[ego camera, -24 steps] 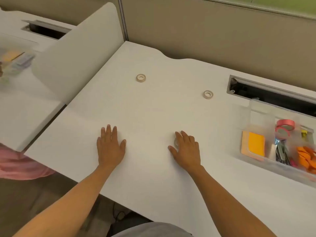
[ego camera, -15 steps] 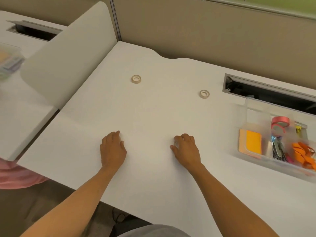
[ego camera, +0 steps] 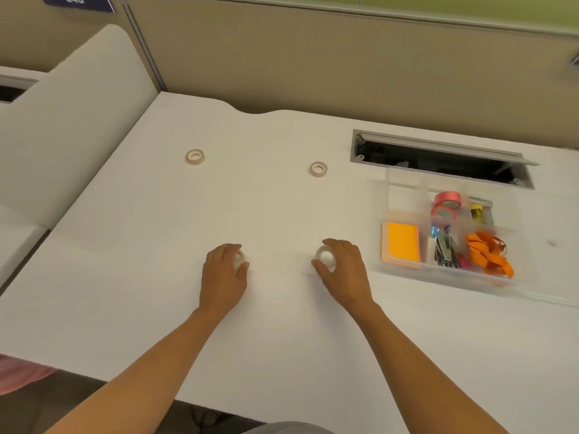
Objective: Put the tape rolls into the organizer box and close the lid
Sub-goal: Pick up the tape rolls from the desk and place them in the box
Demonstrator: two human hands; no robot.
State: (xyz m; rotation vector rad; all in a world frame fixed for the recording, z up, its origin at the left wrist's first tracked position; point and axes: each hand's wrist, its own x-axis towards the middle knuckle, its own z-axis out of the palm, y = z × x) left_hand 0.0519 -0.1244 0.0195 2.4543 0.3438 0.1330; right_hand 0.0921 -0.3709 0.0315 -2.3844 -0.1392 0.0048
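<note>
My left hand [ego camera: 223,274] is curled around a white tape roll [ego camera: 239,258], mostly hidden by the fingers. My right hand [ego camera: 343,270] grips a second white tape roll [ego camera: 326,255] between thumb and fingers, its hole facing me. Two beige tape rolls lie flat farther back on the white desk: one at the left [ego camera: 194,156], one near the middle [ego camera: 319,168]. The clear organizer box [ego camera: 404,183] stands open at the right, its compartments holding pink tape rolls [ego camera: 447,202], an orange pad, clips and orange bands.
A cable slot [ego camera: 438,161] opens in the desk behind the box. A white divider panel [ego camera: 72,120] rises along the desk's left side. A beige partition wall runs across the back. The desk's front edge lies below my forearms.
Both hands went from lying flat on the desk to curling up, each now gripping a white tape roll. The view has shifted slightly left and closer.
</note>
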